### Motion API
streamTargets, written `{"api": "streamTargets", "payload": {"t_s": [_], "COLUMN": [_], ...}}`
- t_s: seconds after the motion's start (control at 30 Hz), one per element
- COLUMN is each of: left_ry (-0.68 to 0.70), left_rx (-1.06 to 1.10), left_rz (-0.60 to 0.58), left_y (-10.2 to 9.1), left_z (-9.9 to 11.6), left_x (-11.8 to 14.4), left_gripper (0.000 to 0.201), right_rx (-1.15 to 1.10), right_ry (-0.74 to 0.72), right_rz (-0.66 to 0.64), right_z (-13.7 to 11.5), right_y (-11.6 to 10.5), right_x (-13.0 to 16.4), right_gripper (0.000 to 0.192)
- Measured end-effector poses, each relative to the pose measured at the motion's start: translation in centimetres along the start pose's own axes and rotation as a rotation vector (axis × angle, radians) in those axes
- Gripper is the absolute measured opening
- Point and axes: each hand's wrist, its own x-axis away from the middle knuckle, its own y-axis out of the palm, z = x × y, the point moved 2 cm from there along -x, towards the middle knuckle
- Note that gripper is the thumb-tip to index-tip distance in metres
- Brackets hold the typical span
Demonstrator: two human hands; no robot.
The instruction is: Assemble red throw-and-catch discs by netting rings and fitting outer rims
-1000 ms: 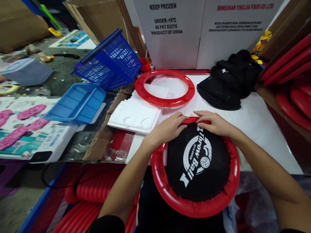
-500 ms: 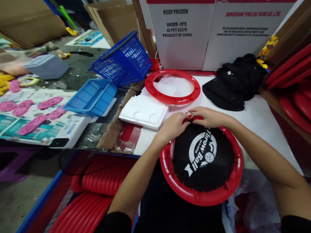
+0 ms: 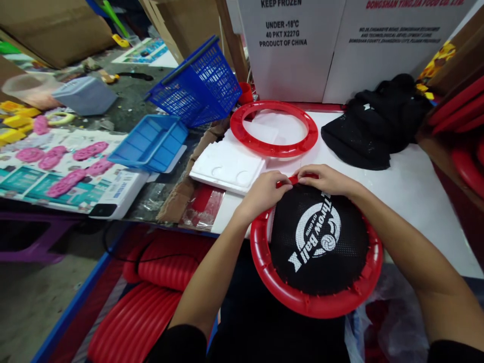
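A red plastic ring (image 3: 315,305) with a black mesh sheet (image 3: 351,242) across it rests tilted against the near table edge and my body. White "Throw Ball" print shows on the mesh, and small pegs line the ring. My left hand (image 3: 266,194) is closed on the far rim, thumb against the mesh edge. Beside it, my right hand (image 3: 327,180) pinches the same rim, fingers curled over it. The two hands' fingertips almost meet; they hide exactly how the mesh sits there. Beyond them, a second red ring (image 3: 310,140) without mesh lies partly on white foam (image 3: 227,166).
Black mesh sheets (image 3: 363,133) are heaped at the right, before a white carton (image 3: 291,65). To the left stand a blue tray (image 3: 151,146) and a blue basket (image 3: 200,85). Red rings (image 3: 128,322) are stacked below the table at left; more red rings (image 3: 463,106) stand far right.
The camera view has shifted slightly, so the background sits a little further right and higher. Both hands stay at the far rim of the ring, with only slight finger movement.
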Motion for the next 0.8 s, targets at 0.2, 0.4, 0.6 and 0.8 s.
{"api": "streamTargets", "payload": {"t_s": [0.2,0.4,0.6,0.8], "left_ry": [-0.059,-0.109,0.139,0.195], "left_rx": [-0.133,-0.215,-0.232,-0.173], "left_rz": [0.028,0.006,-0.103,-0.302], "left_y": [-0.5,0.7,1.1,-0.4], "left_z": [1.7,1.8,0.6,1.0], "left_x": [0.8,2.2,-0.3,-2.1], "left_gripper": [0.02,0.019,0.02,0.022], "right_rx": [0.029,0.252,0.441,0.486], "right_ry": [-0.056,-0.067,0.002,-0.003], "right_rz": [-0.022,0.033,-0.029,-0.005], "right_z": [0.0,0.0,0.3,1.4], "right_y": [-0.1,0.0,-0.7,-0.1], "right_x": [0.1,0.1,1.3,2.3], "right_gripper": [0.024,0.022,0.023,0.026]}}
